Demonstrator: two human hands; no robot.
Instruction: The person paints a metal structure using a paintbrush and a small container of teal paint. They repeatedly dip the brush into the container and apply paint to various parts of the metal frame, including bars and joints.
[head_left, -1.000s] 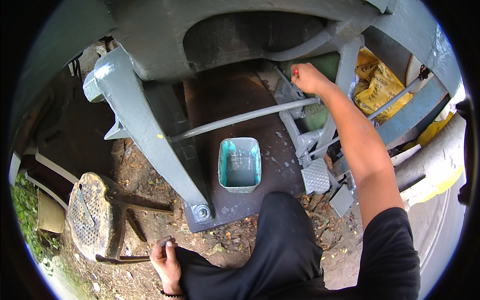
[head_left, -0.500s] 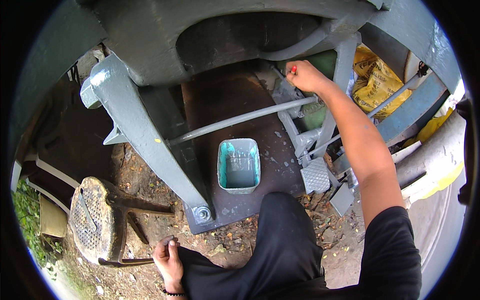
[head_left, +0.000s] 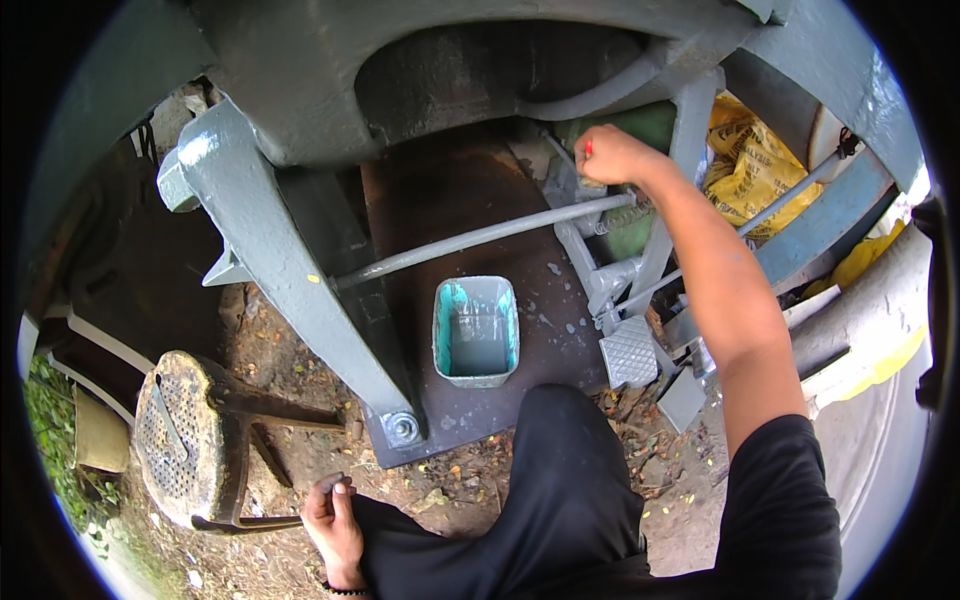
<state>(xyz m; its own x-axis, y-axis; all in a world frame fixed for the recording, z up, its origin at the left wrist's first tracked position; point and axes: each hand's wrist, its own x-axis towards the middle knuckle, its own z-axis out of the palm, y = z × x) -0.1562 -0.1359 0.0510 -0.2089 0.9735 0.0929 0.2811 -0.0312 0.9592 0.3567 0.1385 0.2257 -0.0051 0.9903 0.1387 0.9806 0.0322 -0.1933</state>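
My right hand [head_left: 614,157] is closed round a red-handled paintbrush [head_left: 589,148]; only the handle's end shows clearly, and its bristles are mostly hidden. It is among the grey-painted metal parts beyond a slanting grey rod [head_left: 490,240]. An open tub [head_left: 476,381] stands on the dark metal plate [head_left: 545,350], holding grey paint [head_left: 479,345], with turquoise patches on its inner walls. Low at the left, beside my knee, my left hand [head_left: 333,520] has its fingers curled and thumb pressed in. A dark bit shows at its fingertips, too small to name.
A thick grey leg [head_left: 270,230] slopes down left of the tub, under a large grey machine body [head_left: 290,90]. A worn stool [head_left: 180,440] lies to the left. A ridged pedal [head_left: 630,352], yellow sacks [head_left: 755,165] and a pale cylinder [head_left: 870,310] are on the right.
My right hand has shifted slightly and turned, so less of the red handle shows. My left hand keeps its pose. The whole view has moved very slightly.
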